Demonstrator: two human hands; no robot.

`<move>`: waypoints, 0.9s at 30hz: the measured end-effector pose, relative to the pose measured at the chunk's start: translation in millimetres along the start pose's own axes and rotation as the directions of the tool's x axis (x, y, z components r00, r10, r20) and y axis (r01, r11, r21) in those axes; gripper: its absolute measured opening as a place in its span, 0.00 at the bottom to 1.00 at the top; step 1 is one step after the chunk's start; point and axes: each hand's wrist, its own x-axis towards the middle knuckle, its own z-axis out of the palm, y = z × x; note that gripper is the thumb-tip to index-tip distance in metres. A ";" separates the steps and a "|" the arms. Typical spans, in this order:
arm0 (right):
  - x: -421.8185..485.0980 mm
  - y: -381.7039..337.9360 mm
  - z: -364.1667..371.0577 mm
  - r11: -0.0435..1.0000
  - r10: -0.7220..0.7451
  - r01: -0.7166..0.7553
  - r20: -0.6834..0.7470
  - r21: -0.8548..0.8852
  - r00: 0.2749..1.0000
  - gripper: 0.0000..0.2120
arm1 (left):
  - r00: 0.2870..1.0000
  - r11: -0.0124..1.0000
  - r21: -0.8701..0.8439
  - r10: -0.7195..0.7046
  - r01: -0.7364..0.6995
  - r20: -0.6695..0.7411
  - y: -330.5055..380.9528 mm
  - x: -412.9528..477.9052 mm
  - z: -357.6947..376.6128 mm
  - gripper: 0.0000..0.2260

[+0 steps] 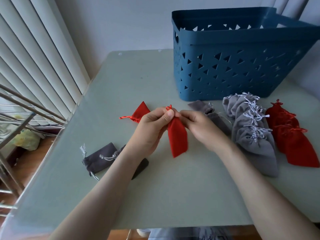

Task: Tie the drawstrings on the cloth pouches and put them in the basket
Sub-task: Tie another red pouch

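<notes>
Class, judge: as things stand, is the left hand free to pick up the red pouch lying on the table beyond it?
Probably not yet: the path from the left hand to the lying pouch looks open, but its grip pinches the held pouch.

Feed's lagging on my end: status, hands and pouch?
Left hand, right hand both pinch red pouch at its neck, drawstring loop up. Basket behind, floor hidden. Grey pouches lie before it.

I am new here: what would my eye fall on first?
At the centre, the left hand and the right hand pinch the neck of a red pouch. Behind them on the right stands a big blue basket, with grey pouches and red pouches heaped before it.
</notes>
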 end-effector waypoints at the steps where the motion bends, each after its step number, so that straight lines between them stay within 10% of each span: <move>1: 0.0 0.4 -0.1 1.000 -0.003 0.003 0.004 -0.015 1.000 0.19 | 0.999 1.000 -0.018 -0.013 0.014 0.034 0.7 -0.6 0.4 0.08; 14: 4.1 3.3 -6.2 0.986 0.158 -0.144 -0.197 0.085 0.968 0.16 | 0.991 0.920 0.390 0.016 0.039 -0.136 -5.8 0.8 -5.4 0.13; 27: -1.2 4.2 11.1 0.967 -0.214 0.193 -0.124 -0.166 0.969 0.10 | 0.968 0.914 0.399 0.035 0.069 -0.248 -10.9 3.9 -8.5 0.07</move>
